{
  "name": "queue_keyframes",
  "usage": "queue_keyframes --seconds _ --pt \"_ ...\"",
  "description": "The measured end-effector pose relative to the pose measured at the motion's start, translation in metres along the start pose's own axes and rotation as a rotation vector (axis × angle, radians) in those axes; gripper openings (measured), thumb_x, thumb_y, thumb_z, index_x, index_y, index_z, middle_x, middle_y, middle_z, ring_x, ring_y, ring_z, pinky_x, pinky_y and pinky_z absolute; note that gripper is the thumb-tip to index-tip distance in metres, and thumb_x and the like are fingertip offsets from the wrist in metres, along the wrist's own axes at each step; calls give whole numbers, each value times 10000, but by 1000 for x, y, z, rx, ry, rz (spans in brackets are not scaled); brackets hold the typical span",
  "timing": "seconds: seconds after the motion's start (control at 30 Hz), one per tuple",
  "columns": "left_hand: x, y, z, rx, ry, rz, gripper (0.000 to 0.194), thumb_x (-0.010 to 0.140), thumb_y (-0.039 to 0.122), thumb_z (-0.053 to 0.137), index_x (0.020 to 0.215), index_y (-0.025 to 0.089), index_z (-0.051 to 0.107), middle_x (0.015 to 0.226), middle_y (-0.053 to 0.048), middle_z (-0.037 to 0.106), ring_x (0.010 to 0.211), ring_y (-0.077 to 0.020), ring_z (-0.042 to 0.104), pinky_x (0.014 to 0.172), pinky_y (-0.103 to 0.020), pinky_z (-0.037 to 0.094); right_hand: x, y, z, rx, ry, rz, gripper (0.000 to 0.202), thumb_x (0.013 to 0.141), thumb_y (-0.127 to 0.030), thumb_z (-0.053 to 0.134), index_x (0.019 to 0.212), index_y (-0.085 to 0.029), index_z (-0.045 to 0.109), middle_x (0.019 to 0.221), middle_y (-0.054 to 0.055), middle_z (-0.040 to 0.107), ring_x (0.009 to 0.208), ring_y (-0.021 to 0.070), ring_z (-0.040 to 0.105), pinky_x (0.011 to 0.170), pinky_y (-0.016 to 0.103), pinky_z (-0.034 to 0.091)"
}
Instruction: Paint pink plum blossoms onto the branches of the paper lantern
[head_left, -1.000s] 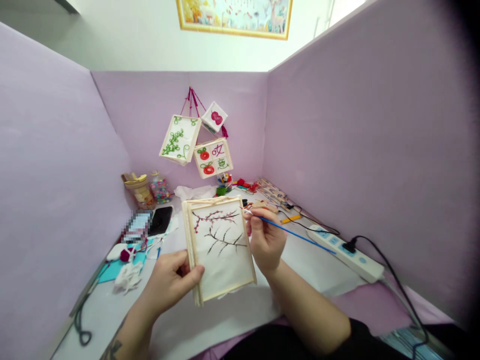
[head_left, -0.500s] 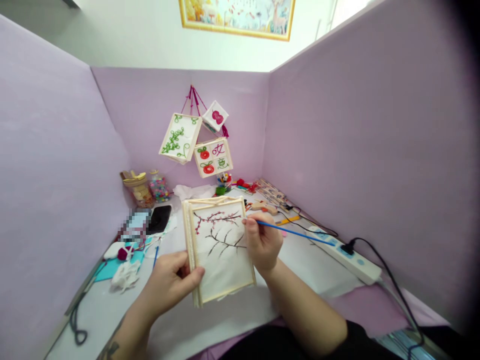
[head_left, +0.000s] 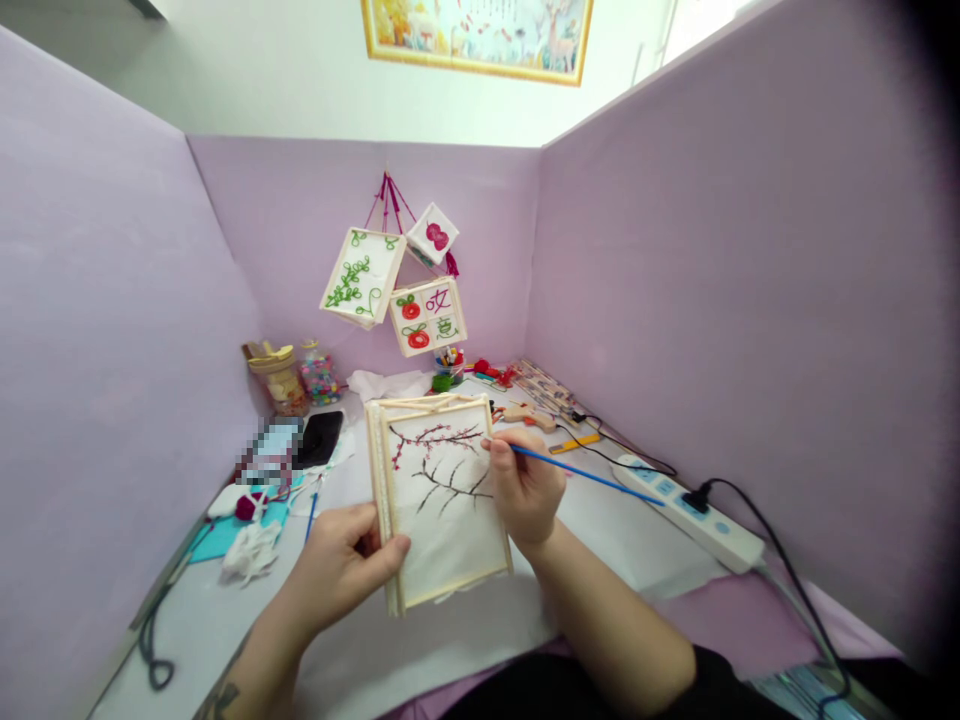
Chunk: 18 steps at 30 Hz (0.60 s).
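Observation:
My left hand (head_left: 349, 560) grips the left side of a wood-framed paper lantern (head_left: 442, 555), thumb on the front edge and fingers behind. Its white front panel bears two painted dark branches; the upper one carries small pink blossoms, the lower one is bare. My right hand (head_left: 529, 490) pinches a blue-handled paintbrush (head_left: 585, 472) near its tip, beside the panel's upper right edge. The handle slants down to the right. Whether the brush tip touches the paper I cannot tell. The right fingers hide part of the frame's right edge.
A white power strip (head_left: 690, 515) with a plugged-in cord lies at right. A glue gun (head_left: 529, 415) and orange-yellow cutter (head_left: 575, 443) lie behind. Left are a black phone (head_left: 320, 440), crumpled tissue (head_left: 250, 552) and jars (head_left: 321, 376). Decorated lanterns (head_left: 427, 317) hang on the back partition.
The far end of the paintbrush handle has dipped slightly. My left hand and the lantern have stayed nearly still, and the whole view has shifted a little.

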<state>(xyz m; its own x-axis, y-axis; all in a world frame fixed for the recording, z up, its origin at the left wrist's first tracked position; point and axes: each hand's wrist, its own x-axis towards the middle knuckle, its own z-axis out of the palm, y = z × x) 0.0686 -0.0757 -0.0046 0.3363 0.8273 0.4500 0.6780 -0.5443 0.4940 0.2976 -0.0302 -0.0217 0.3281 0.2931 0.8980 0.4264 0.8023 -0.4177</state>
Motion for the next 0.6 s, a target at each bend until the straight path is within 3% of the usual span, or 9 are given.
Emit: queue_keyframes --seconds 0.6 --pt "1 3 -3 -1 4 5 392 814 359 565 498 199 396 449 63 390 418 -73 353 430 -191 269 2 -1 -1 -22 -40 -15 86 946 -201 585 941 -221 668 770 17 703 711 164 678 653 289 552"
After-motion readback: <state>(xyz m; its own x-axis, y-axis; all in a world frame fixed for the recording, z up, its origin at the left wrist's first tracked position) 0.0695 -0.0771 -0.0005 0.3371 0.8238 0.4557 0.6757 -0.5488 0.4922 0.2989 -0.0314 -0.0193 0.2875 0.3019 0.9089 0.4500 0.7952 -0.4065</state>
